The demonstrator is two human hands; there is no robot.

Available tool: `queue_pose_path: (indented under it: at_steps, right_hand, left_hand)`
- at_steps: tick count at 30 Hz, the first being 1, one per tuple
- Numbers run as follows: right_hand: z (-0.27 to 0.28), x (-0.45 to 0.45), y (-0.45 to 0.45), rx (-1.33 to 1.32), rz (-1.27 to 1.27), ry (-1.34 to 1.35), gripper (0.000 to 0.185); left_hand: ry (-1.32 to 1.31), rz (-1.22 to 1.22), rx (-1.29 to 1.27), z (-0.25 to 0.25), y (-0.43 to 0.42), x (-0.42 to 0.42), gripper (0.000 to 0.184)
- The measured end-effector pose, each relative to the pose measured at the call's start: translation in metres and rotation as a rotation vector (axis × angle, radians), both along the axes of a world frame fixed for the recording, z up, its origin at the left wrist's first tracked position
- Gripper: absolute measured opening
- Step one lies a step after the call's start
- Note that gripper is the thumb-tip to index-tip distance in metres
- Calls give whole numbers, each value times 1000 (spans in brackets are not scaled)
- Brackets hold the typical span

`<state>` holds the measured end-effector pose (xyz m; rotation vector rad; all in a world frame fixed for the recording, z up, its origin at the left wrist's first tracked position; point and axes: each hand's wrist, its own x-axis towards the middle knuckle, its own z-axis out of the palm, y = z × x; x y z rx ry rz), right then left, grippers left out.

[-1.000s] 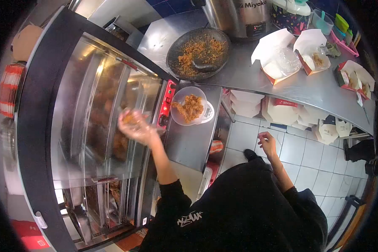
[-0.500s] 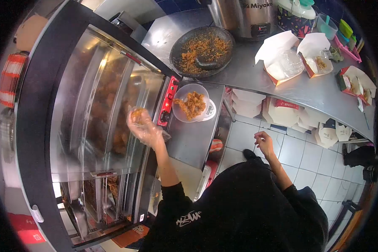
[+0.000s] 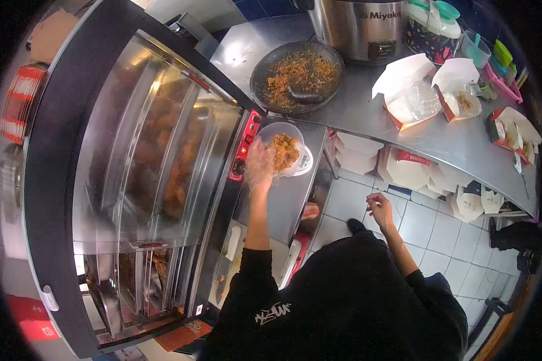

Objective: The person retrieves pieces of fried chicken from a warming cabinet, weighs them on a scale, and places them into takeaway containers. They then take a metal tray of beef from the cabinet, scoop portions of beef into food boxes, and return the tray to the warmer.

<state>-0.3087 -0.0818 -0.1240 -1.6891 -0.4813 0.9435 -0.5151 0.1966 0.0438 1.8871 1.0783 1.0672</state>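
My left hand (image 3: 260, 163), in a clear plastic glove, is at the left edge of a clear bowl (image 3: 275, 127). Motion blurs its fingers, and what they hold, if anything, is unclear. Fried, crumbly food (image 3: 286, 153) lies in the bowl, which rests on a white scale (image 3: 306, 161). Off to the right, my right hand (image 3: 379, 209) hangs over the tiled floor, its fingers loosely bent and apart with nothing in them.
A glass warming cabinet (image 3: 156, 138) fills the left side. Behind the bowl, a dark mortar (image 3: 260, 75) with crumbs and a pestle stands beside a steel cooker (image 3: 358, 30). Open food boxes (image 3: 403, 90) line the right counter. Another person's dark-clothed leg (image 3: 518, 236) shows at far right.
My left hand has moved right from in front of the cabinet glass to the bowl. The fried piece seen in it earlier is no longer distinguishable. My right hand has barely moved.
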Motion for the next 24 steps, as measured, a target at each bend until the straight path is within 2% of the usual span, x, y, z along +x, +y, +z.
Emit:
queue_pose_path:
  at_steps: [1,2,3,4,7,8,10,13,14,16,21,23,24]
  right_hand:
    - [1,1,2,4,4,-6,10]
    - [7,1,4,2,-2,-18,11]
    - [10,1,7,-1,-5,-28,11]
    - [11,1,11,2,0,-23,11]
    - [26,-4,32,62,58,-39,11]
    - [29,-7,41,83,76,-34,10]
    - [43,-16,59,121,148,-80,10]
    - [60,-41,83,221,292,-165,10]
    - [64,-52,89,280,359,-206,11]
    - [76,-75,98,316,427,-174,11]
    - [96,-115,106,356,647,-133,12]
    - [103,-118,107,493,735,-326,15]
    - [113,-115,107,504,758,-307,15]
  left_hand:
    - [107,59,1,1,5,-2,50]
    - [306,87,131,18,5,-16,61]
    - [363,180,262,38,-4,-27,67]
    - [127,205,259,45,-1,-41,67]
    - [166,632,710,122,-33,-74,40]
    - [-25,657,814,131,-32,-94,39]
    - [200,971,928,148,-52,-136,40]
    - [565,986,1265,140,-58,-198,61]
    - [573,992,1264,131,-59,-203,61]
    - [618,957,975,117,-66,-209,70]
    - [614,936,988,120,-69,-210,69]
    - [674,1082,846,122,-78,-212,70]
    - [671,1087,850,122,-83,-216,70]
